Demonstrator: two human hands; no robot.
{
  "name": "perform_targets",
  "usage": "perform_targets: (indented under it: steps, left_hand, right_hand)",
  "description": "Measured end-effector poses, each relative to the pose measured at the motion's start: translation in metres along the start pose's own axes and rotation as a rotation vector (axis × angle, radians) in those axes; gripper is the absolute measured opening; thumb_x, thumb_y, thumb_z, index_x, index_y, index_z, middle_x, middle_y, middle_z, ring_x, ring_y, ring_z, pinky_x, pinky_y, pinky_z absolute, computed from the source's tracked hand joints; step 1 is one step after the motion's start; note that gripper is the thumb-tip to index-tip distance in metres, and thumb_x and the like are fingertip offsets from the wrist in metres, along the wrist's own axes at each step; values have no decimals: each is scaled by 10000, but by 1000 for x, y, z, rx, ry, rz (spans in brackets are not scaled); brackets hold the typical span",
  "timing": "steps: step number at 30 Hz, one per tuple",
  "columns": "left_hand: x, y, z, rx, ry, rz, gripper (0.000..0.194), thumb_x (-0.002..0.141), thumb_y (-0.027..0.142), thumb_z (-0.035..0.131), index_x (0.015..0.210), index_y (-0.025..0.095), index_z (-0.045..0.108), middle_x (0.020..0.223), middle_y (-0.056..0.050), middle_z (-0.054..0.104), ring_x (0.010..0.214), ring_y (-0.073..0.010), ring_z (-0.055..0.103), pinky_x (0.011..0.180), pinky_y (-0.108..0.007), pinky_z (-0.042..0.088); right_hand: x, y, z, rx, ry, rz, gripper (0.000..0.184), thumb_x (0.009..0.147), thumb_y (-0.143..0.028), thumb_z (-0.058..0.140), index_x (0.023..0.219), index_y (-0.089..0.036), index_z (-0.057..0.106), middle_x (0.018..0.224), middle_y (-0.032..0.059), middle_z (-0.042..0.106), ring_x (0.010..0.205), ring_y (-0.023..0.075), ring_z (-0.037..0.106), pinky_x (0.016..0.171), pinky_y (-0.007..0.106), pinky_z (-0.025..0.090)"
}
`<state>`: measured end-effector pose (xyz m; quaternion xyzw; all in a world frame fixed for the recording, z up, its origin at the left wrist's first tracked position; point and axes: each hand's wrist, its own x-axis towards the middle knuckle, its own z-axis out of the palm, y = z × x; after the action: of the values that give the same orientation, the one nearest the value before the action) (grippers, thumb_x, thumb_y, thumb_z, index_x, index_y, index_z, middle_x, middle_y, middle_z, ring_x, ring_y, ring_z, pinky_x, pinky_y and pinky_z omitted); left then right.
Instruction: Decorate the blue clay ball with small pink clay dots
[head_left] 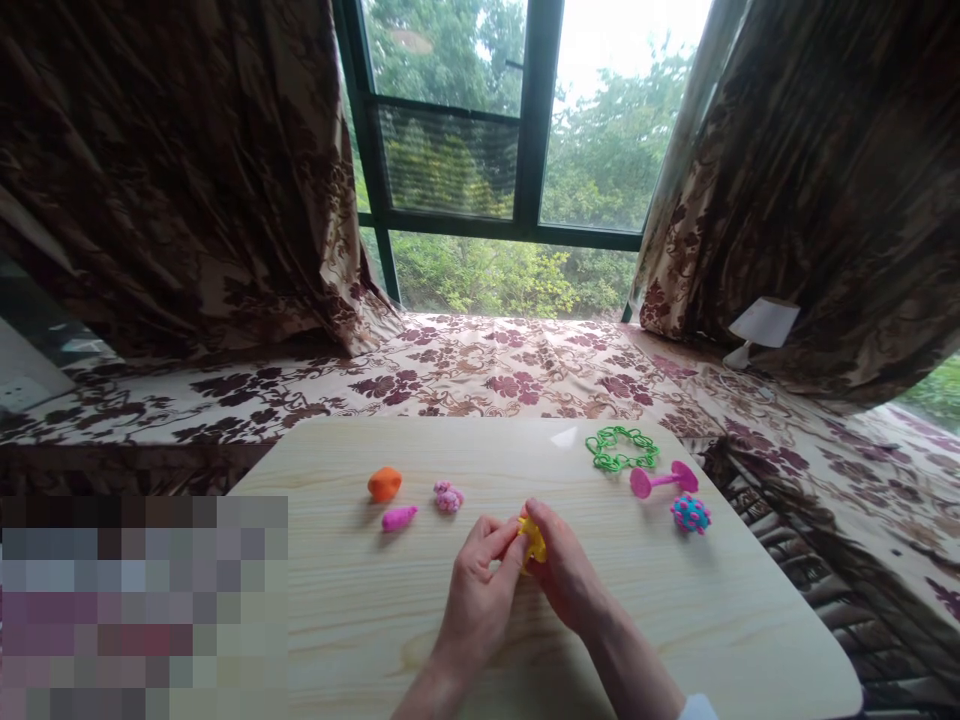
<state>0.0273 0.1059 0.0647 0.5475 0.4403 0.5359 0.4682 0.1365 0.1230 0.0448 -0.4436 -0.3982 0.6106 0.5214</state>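
Observation:
Over the middle of the table, my left hand [484, 570] and my right hand [559, 560] meet around a small yellow piece [533, 541]. Fingers of both hands pinch it, and they cover much of its shape, so its kind is unclear. To the left of my hands lie a pink bumpy lump [448, 496], a magenta bottle-shaped piece [399, 518] and an orange rounded lump [385, 484]. On the right side are a green chain ring [622, 449], a pink dumbbell-shaped piece [664, 480] and a blue ball with pink knobs [691, 514].
The pale wood-grain table [360, 640] has rounded corners. Behind it runs a ledge with a floral cover [517, 370], below a window between curtains. A small white lamp [763, 324] stands at the right. The lower left corner is pixelated.

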Motion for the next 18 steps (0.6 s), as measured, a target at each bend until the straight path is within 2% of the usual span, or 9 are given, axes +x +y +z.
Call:
perform_targets:
  steps: [3, 7, 9, 11, 14, 18]
  left_hand:
    - [-3, -8, 0, 68, -30, 18, 208, 769, 295, 564, 924, 228, 686, 797, -31, 577, 772, -167, 529, 734, -250, 416]
    - [-5, -28, -10, 64, 2, -147, 379, 742, 314, 595, 1106, 214, 572, 887, -40, 607, 665, -135, 524, 621, -245, 437]
    - [-6, -32, -17, 54, 54, -191, 389, 737, 329, 595, 1104, 207, 560, 916, -44, 604, 619, -120, 507, 571, -233, 429]
    - [-6, -32, -22, 64, 110, -179, 327, 734, 328, 596, 1035, 201, 597, 916, -45, 605, 638, -123, 517, 599, -232, 433]
    - [-6, -28, -24, 30, 162, -165, 292, 713, 320, 619, 981, 203, 627, 921, -53, 618, 713, -155, 557, 683, -258, 444]
    - [-3, -21, -26, -56, 240, -194, 246, 678, 327, 658, 893, 207, 649, 839, -54, 623, 739, -200, 579, 702, -310, 470]
  right_hand:
    - [4, 0, -3, -51, 12, -29, 350, 766, -526, 520, 832, -182, 523, 704, 12, 584, 548, 115, 537, 521, 230, 439]
    - [19, 3, -15, -161, 129, -124, 381, 738, -540, 539, 890, -192, 507, 664, -20, 543, 509, 107, 504, 505, 234, 410]
    - [24, 5, -19, -251, 202, -192, 363, 724, -534, 558, 843, -195, 513, 613, -45, 488, 495, 98, 449, 495, 219, 363]
    - [26, 7, -19, -354, 241, -257, 330, 699, -512, 603, 711, -194, 517, 569, -55, 439, 502, 95, 394, 498, 213, 316]
    - [22, 11, -11, -470, 222, -328, 385, 713, -491, 604, 519, -192, 457, 488, -57, 369, 490, 98, 334, 497, 223, 270]
    - [18, 18, 0, -610, 85, -424, 455, 819, -503, 455, 483, -196, 452, 456, -37, 381, 458, 111, 355, 484, 241, 280]
